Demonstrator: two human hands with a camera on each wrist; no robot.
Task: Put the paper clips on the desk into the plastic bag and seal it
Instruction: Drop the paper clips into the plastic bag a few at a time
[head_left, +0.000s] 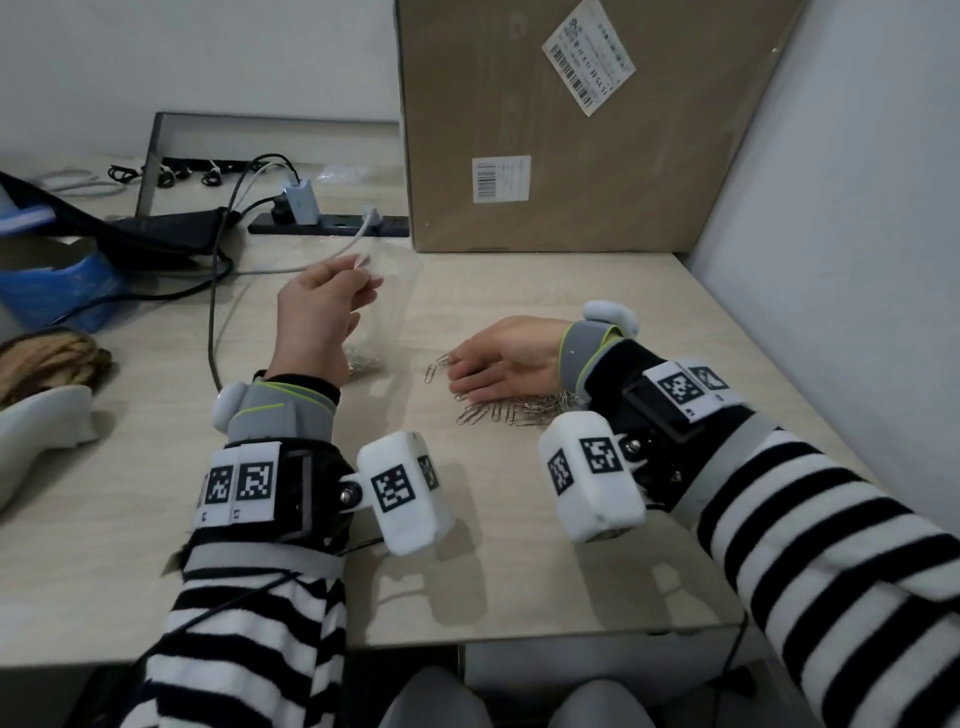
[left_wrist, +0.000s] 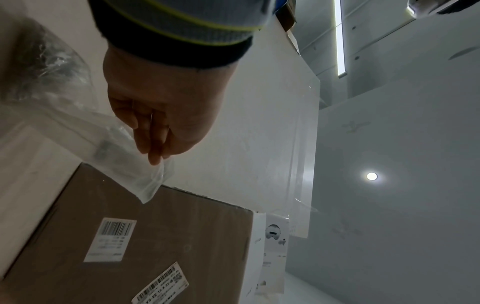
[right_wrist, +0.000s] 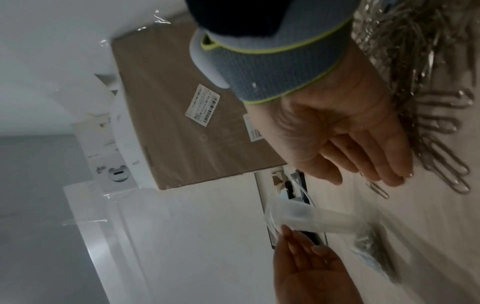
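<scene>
My left hand (head_left: 358, 283) is raised above the desk (head_left: 519, 545) and pinches the top edge of a clear plastic bag (head_left: 395, 301). The bag hangs down to the desk with several paper clips in its bottom (head_left: 363, 359). In the left wrist view the fingers (left_wrist: 153, 144) pinch the bag's corner (left_wrist: 148, 183). My right hand (head_left: 470, 371) lies on its edge on the desk, fingers straight, against a pile of silver paper clips (head_left: 519, 413). Its fingertips touch loose clips (head_left: 436, 366) right of the bag. The right wrist view shows that hand (right_wrist: 363, 152) beside the pile (right_wrist: 436, 127).
A large cardboard box (head_left: 571, 130) stands at the back, with a power strip (head_left: 327, 224) and cables to its left. A blue object (head_left: 57, 291) and a white object (head_left: 41, 421) lie at the left. A white partition (head_left: 841, 234) borders the right.
</scene>
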